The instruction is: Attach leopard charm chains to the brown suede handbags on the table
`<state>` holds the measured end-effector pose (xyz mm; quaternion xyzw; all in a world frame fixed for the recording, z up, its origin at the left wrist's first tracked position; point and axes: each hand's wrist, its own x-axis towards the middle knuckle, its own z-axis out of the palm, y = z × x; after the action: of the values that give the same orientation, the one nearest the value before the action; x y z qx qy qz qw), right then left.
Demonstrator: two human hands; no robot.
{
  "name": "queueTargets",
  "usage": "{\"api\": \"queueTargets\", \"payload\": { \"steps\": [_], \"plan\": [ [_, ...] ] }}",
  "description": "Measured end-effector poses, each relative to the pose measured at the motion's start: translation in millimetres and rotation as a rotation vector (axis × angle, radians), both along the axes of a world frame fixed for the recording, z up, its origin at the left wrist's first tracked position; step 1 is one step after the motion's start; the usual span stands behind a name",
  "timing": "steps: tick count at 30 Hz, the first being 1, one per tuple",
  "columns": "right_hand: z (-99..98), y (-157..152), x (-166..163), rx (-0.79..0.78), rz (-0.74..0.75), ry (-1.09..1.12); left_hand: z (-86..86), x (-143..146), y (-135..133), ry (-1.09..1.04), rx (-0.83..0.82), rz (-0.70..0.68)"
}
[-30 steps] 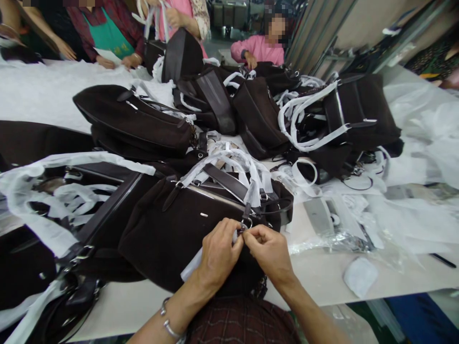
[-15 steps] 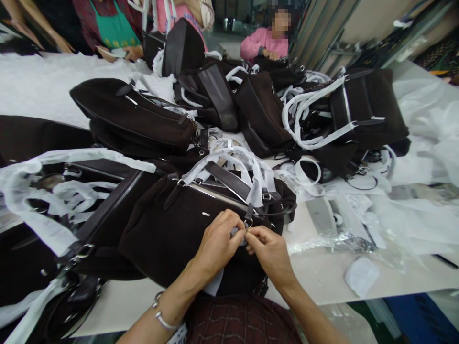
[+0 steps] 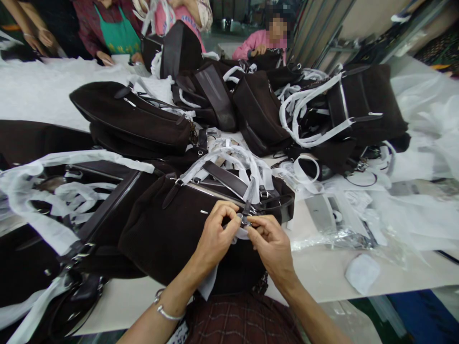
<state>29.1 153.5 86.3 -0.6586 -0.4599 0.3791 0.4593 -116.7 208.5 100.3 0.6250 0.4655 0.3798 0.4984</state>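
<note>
Our left hand (image 3: 216, 233) pinches white wrapping (image 3: 242, 233) by the metal ring (image 3: 245, 220) of a dark bag (image 3: 161, 239) on the tabletop (image 3: 315, 272); whether our curled right hand (image 3: 273, 244) grips anything, we cannot tell.

A silver open-ended bracelet (image 3: 169, 317) is worn with a dark maroon, pale-checked garment (image 3: 238, 319).

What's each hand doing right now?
Left hand: pinched closed beside the handbag's metal ring; hold unclear.
Right hand: partly closed at that ring; grip unclear.
</note>
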Motion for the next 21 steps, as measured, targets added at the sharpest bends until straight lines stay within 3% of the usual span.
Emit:
{"api": "queueTargets", "payload": {
  "steps": [4,7,12,15,18,21],
  "plan": [
    [4.8,3,2,0.163,0.047,-0.103,5.6,2,-6,0.034,0.142,-0.059],
    [2.2,2,4,0.176,0.049,-0.065,3.5,1,-7,0.122,0.162,-0.096],
    [-7.7,2,5,-0.019,0.034,0.47,-4.1,-1,-9,0.502,0.128,-0.168],
    [-10.0,6,5,-0.049,-0.004,0.745,-4.4,-2,-11,0.645,0.119,-0.149],
    [-10.2,10,6,-0.067,-0.037,0.81,-2.6,-4,-12,0.658,0.114,-0.207],
    [-10.4,12,9,-0.112,-0.053,0.776,-2.5,-6,-12,0.51,0.039,-0.26]
  ]
}}
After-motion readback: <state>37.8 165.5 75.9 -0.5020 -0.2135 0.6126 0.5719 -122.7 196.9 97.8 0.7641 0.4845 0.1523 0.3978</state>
